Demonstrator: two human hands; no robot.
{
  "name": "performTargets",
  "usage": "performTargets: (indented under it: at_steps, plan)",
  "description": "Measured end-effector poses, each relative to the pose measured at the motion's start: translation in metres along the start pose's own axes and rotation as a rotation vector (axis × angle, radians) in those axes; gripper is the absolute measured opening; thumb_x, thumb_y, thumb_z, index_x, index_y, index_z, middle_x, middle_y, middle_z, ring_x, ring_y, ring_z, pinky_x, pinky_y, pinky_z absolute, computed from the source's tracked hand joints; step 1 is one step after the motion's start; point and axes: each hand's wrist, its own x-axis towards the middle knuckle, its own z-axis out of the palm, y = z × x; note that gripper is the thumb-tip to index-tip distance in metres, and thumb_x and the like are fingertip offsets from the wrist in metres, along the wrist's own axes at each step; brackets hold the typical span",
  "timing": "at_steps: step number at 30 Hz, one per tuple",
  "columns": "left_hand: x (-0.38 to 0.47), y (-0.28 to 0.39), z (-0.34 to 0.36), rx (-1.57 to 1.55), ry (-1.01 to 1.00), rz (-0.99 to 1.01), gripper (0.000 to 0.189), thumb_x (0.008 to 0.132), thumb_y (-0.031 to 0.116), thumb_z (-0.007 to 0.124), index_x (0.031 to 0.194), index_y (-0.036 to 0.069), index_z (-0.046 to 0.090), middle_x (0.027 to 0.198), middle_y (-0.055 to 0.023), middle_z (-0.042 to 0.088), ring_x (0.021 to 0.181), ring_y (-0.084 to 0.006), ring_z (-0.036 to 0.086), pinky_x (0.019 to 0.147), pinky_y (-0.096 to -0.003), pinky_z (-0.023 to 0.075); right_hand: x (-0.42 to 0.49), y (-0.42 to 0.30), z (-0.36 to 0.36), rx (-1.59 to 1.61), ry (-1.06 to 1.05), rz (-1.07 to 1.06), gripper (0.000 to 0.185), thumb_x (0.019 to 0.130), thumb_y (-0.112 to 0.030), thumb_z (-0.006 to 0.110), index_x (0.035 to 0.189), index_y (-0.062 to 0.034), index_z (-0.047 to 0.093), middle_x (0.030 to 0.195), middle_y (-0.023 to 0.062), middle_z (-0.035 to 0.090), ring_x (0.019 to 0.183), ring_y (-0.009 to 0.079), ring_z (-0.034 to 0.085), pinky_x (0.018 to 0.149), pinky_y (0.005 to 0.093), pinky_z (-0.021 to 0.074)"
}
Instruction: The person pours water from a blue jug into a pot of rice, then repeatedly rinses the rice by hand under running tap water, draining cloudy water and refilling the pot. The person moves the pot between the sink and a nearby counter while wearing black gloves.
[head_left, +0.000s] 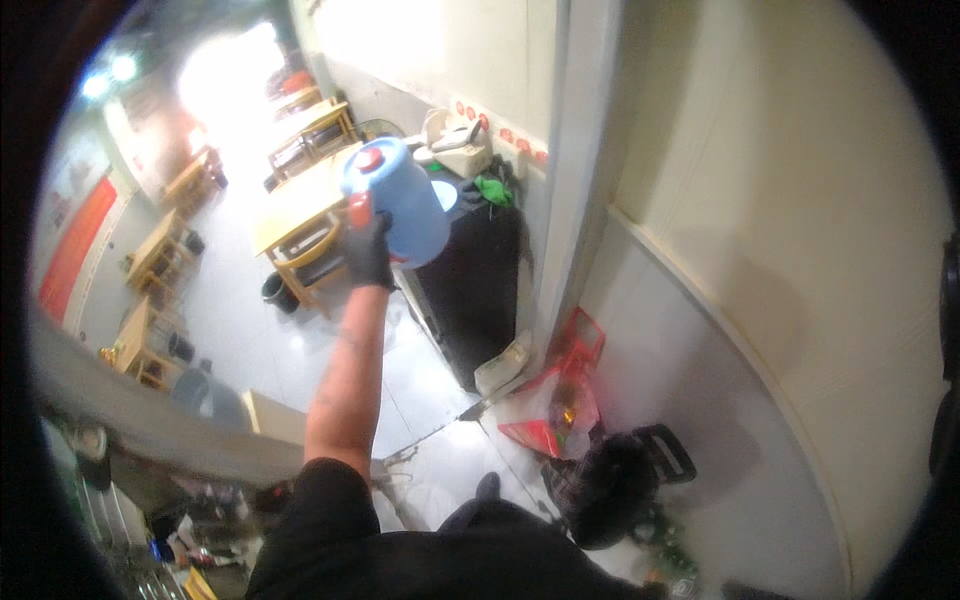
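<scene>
My left hand (367, 251), in a dark glove, reaches up and forward at the end of an outstretched arm. It is closed on a light blue plastic jug (412, 202) with a red cap (368, 158) and a red part (360, 209) by my thumb. The jug is tilted in the air, in front of a dark-topped counter (472, 277). A light blue round item (444, 196) shows just behind the jug. My right hand is out of view.
Dark gloves and a green cloth (495, 191) lie on the counter's far end. A red and clear bag (562, 412) and a black pan-like object (615, 487) stand by the right wall. Wooden tables (300, 214) and a black bin (280, 292) are beyond the doorway.
</scene>
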Motion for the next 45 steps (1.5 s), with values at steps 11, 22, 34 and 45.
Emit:
performTargets:
  at_steps: [11,22,34,45]
  plan:
    - [0.118,-0.072,0.067,0.097,-0.008,-0.059,0.037,0.077,0.017,0.076,0.105,-0.006,0.072,0.091,-0.0094,0.071,0.083,-0.0223,0.065,0.080,-0.0367,0.0515,-0.013,-0.084,0.008,0.153,0.191,0.093,0.018,0.086,-0.014,0.064,0.103,-0.0076,0.067,0.092,0.0126,0.065,0.086,0.0295,0.063,0.072,0.0409,0.0524]
    - [0.137,-0.081,0.105,0.306,-0.078,-0.080,0.032,0.077,0.020,0.074,0.100,-0.003,0.072,0.084,-0.0090,0.072,0.076,-0.0229,0.067,0.073,-0.0378,0.0519,-0.142,-0.016,0.061,0.143,0.321,0.277,0.015,0.084,-0.009,0.067,0.099,-0.0078,0.067,0.086,0.0102,0.064,0.081,0.0271,0.064,0.067,0.0391,0.0530]
    - [0.141,-0.112,0.112,-0.352,-0.237,-0.196,0.047,0.093,0.043,0.075,0.116,0.003,0.069,0.098,-0.0083,0.072,0.083,-0.0208,0.067,0.077,-0.0342,0.0522,-0.327,0.098,0.156,-0.025,0.342,0.350,0.010,0.084,-0.014,0.067,0.092,-0.0095,0.070,0.087,0.0114,0.068,0.083,0.0288,0.067,0.071,0.0427,0.0539]
    - [0.003,-0.046,0.210,0.006,-0.540,0.410,0.044,0.094,0.047,0.072,0.116,0.008,0.070,0.097,-0.0057,0.070,0.084,-0.0188,0.065,0.074,-0.0329,0.0517,-0.287,0.068,0.196,-0.152,0.440,0.611,0.026,0.093,-0.020,0.057,0.074,-0.0102,0.071,0.080,0.0196,0.069,0.080,0.0349,0.068,0.072,0.0476,0.0540]
